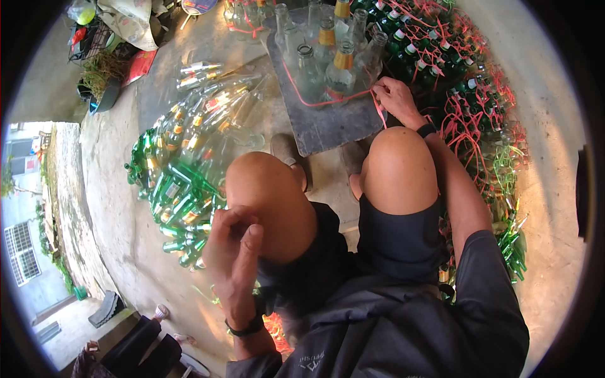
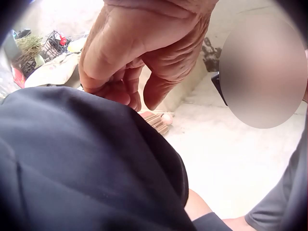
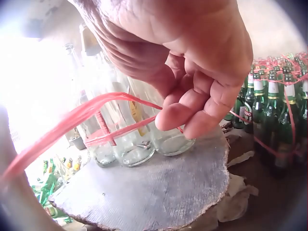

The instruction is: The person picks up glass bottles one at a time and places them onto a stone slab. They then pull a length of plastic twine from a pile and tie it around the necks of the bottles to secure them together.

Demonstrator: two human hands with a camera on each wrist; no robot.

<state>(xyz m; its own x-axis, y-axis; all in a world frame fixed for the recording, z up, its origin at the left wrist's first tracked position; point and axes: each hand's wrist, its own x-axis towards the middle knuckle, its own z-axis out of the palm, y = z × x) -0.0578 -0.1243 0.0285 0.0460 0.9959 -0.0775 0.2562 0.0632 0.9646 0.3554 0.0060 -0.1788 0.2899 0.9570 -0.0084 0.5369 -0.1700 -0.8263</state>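
A cluster of clear glass bottles [image 1: 340,79], some with orange neck labels, stands upright on a dark worn board [image 1: 328,131]. Pink plastic string [image 3: 72,118] runs around the cluster low on the bottles. At their near right side my right hand [image 1: 396,101] pinches the string between thumb and curled fingers; in the right wrist view a loose length trails off to the left. My left hand [image 1: 234,264] is held up by my left knee, its fingers loosely bent and nothing visible in them. Dark cloth [image 2: 82,154] fills much of the left wrist view below that hand.
Green bottles [image 1: 435,57] bound with pink string stand packed along the right. Loose clear bottles [image 1: 220,113] and green bottles [image 1: 183,195] lie on the floor at left. Another person's legs [image 1: 135,349] show at the lower left. A planter [image 1: 104,94] stands at the upper left.
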